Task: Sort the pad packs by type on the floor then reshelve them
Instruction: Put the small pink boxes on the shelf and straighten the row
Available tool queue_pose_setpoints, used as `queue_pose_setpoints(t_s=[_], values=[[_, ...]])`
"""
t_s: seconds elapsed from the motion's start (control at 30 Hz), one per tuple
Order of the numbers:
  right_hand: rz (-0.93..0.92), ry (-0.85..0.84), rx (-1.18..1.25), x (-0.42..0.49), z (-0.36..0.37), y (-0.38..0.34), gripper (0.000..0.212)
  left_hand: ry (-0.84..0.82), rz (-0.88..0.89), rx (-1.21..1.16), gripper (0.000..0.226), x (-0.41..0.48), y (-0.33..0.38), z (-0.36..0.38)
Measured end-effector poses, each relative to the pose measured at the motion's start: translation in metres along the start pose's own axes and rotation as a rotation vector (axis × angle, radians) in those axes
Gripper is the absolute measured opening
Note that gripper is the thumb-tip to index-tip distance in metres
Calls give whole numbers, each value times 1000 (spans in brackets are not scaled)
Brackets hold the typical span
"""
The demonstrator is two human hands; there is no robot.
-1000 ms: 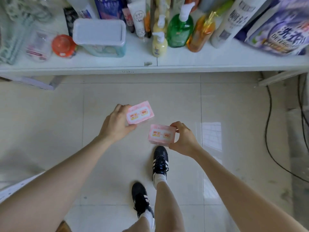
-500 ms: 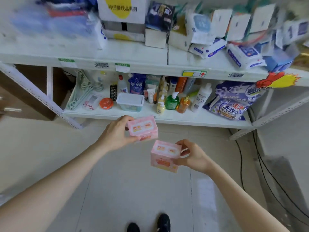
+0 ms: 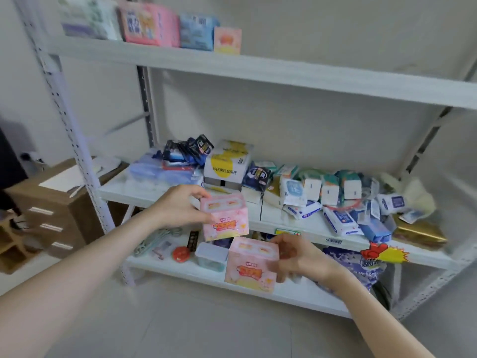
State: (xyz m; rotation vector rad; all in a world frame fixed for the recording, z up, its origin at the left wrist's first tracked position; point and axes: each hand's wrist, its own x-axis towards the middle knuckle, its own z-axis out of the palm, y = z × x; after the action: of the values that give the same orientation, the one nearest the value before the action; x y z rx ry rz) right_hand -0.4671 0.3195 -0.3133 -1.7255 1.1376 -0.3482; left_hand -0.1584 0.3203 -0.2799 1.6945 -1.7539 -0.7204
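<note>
I hold two matching pink pad packs in front of a white shelf unit. My left hand [image 3: 178,206] grips the upper pink pack [image 3: 225,217] by its left side. My right hand [image 3: 300,257] grips the lower pink pack [image 3: 249,264] by its right side, and is blurred. On the top shelf [image 3: 284,72] a row of pad packs stands at the left: pale ones, a large pink pack [image 3: 149,24], a blue pack [image 3: 197,32] and a small pink pack [image 3: 227,40] like mine. The right part of that shelf is bare.
The middle shelf [image 3: 296,223] carries a jumble of blue, white and green packs and a white-and-yellow box [image 3: 227,164]. The bottom shelf holds a clear tub [image 3: 210,255], a red lid and a purple bag. A wooden drawer cabinet [image 3: 51,210] stands at the left.
My view has swung up from the floor to the shelves. Both hands have lifted their pink packs upward and forward, toward the shelf unit; the grips are unchanged.
</note>
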Motion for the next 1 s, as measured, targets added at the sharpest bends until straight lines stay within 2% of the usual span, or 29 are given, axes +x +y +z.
queue_pose_setpoints(t_s=[0.27,0.43,0.6,0.8,1.0], values=[[-175,58,-113,-28,-52,-110,51,113,126,74,46,-11,91,-98],[-266,84,-126,-42,-78,-158,48,191,169,196,54,-19,136,-145],[-332,122,-158,-40,-98,-188,32,246,213,206,56,-16,166,-173],[-397,141,-201,-21,-114,-216,31,222,210,244,55,9,189,-202],[-467,182,-181,29,-127,-248,48,185,228,281,47,58,195,-249]])
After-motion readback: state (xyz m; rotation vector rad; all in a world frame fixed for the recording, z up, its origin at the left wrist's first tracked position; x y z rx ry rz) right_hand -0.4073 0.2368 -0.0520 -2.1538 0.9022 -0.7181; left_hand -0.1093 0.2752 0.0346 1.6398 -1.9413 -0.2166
